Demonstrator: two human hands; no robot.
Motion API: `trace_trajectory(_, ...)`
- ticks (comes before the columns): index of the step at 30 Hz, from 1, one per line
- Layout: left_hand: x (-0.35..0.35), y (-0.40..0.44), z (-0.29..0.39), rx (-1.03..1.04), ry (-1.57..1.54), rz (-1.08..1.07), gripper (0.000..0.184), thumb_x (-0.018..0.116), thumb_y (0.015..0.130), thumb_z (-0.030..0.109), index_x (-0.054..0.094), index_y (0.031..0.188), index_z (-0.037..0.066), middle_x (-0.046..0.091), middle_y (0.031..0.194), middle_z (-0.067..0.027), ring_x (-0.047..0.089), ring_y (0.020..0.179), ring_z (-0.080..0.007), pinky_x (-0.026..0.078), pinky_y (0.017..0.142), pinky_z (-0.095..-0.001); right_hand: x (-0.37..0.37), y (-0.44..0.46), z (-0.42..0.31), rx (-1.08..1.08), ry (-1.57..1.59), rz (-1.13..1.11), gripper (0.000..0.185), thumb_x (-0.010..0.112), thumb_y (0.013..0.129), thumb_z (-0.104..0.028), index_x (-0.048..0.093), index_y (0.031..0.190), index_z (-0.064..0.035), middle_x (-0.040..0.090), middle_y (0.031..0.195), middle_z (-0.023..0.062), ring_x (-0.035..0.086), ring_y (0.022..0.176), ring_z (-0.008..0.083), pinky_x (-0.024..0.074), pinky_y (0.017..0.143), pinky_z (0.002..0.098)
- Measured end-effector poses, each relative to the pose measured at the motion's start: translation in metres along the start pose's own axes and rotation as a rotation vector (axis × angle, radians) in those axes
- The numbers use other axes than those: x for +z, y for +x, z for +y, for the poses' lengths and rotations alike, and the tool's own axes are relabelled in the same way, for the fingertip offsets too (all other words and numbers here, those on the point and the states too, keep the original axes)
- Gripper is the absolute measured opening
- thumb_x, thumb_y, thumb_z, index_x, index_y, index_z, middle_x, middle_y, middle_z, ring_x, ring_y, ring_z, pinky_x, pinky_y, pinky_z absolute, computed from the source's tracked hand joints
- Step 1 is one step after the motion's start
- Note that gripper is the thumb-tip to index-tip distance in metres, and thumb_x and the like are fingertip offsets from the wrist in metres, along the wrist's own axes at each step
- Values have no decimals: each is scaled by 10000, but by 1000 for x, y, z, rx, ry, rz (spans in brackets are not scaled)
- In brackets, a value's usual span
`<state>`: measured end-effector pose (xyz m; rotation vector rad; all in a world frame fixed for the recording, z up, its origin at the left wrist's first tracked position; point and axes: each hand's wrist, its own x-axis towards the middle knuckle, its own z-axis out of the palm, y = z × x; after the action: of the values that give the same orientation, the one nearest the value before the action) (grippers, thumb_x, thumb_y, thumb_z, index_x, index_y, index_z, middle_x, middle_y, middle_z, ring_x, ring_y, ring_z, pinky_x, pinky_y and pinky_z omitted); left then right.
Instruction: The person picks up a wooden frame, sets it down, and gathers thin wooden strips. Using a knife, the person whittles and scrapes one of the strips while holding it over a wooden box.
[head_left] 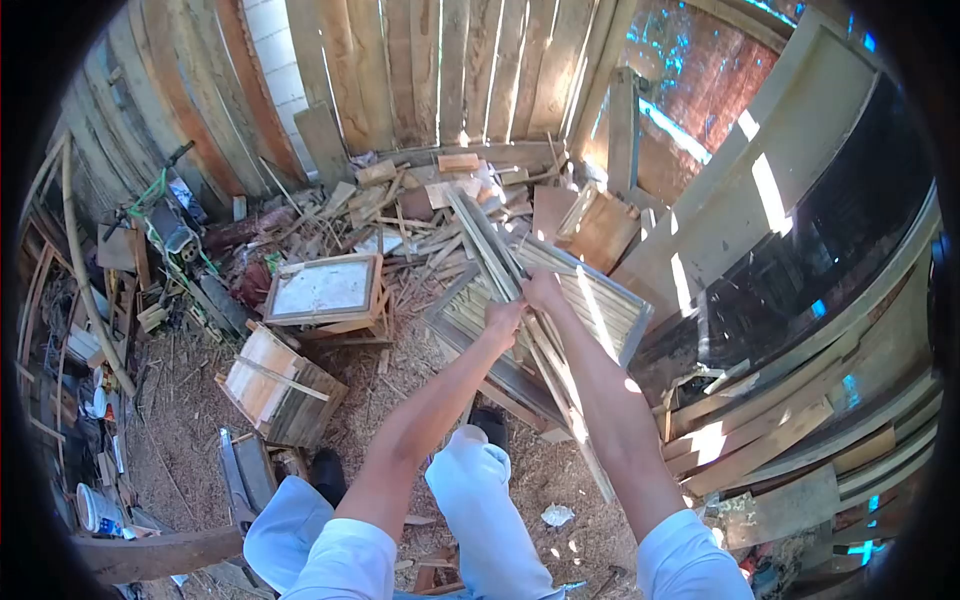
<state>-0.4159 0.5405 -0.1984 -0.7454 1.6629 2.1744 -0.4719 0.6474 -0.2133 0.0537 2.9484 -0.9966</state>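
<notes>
Along the far side: wall of upright brown wooden planks [410, 75], daylight showing through the gaps. Below it, brown earth floor [180, 400], littered with wood shavings and chips. Upper right: pale grey-beige flat board [745, 130], standing at a slant, barred with sunlight. Against the base of the wall: heap of mixed wooden offcuts [400, 205], boards and thin sticks lying crosswise.

Centre right: rectangular slatted wooden panel [610, 310] with grey frame, lying beneath the forearms. Above it, running diagonally from upper left to lower right: bundle of long, thin, pale wooden strips [553, 365]. Contact between bundle and panel: cannot tell.

Left of centre: box-like block of weathered wooden boards [275, 380], tilted; just behind it, wood-framed piece with a white rectangular top [322, 290].

Left hand [505, 318]: grip clenched around the strips, near mid-length. Right hand [541, 288]: grip likewise closed on the strips, just beside the left and slightly farther from the body.

Smallest item noted: crumpled white scrap [557, 515], on the floor near the bundle's lower end.
</notes>
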Motion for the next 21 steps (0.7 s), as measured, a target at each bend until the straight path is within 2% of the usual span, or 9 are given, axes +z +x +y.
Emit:
trace_trajectory(3,-13,50,-41,-20,176,-144,419,713,761,151,561,1104,-36,616,1001,-149,616,857,-266,502,705,-397,17,-12,15,30,-12,-45,285,526,787,-158,666,995,-23,669,853,216,657,831,340,498,790,408)
trace_trajectory(5,-21,110,-82,91,536,-16,656,747,717,182,459,1242,-87,566,1153,-197,564,1036,-314,501,805,-427,22,-22,17,-28,-4,-8,304,533,781,-147,653,1019,0,660,874,233,647,846,366,492,785,426)
trace_trajectory(7,-14,68,-62,160,647,140,723,743,721,208,402,1286,-86,535,1206,-221,528,1099,-346,481,859,-433,27,-25,18,39,109,125,286,536,774,-120,641,999,22,645,891,260,637,855,379,482,789,433)
trace_trajectory(9,-14,35,-40,234,747,303,790,740,725,235,345,1331,-84,503,1259,-245,493,1163,-377,461,913,-439,28,-25,25,9,96,68,292,526,776,-101,624,1018,30,639,911,267,628,871,387,478,797,435)
trace_trajectory(11,-23,21,-25,167,911,68,915,712,719,315,213,1358,-108,334,1392,-272,289,1333,-340,301,1075,-408,25,-24,32,-35,80,10,300,516,778,-82,608,1037,37,633,931,274,620,888,395,473,805,437)
trace_trajectory(15,-53,21,-11,206,921,-54,845,666,760,368,278,1379,-56,380,1393,-241,358,1302,-366,313,1069,-418,20,-34,15,14,160,239,356,465,803,-39,544,1139,48,614,1012,271,592,951,409,456,836,443)
trace_trajectory(17,-78,21,-8,200,828,73,763,649,778,373,344,1357,-17,447,1340,-244,436,1246,-375,350,1045,-424,18,-29,-12,-70,-14,309,364,494,826,-64,533,1172,42,588,1108,285,569,1039,413,438,886,458)
trace_trajectory(19,-119,22,5,439,735,93,704,637,790,347,373,1331,-17,519,1250,-264,506,1171,-383,393,1001,-445,22,-31,-57,-171,80,267,343,480,846,-68,535,1167,41,593,1093,278,570,1027,415,439,880,462)
trace_trajectory(21,-170,42,19,456,697,165,661,634,791,327,401,1304,-18,540,1213,-273,525,1145,-386,408,979,-448,48,-31,-102,-261,176,218,323,467,867,-72,537,1161,40,599,1079,272,572,1015,417,440,873,467)
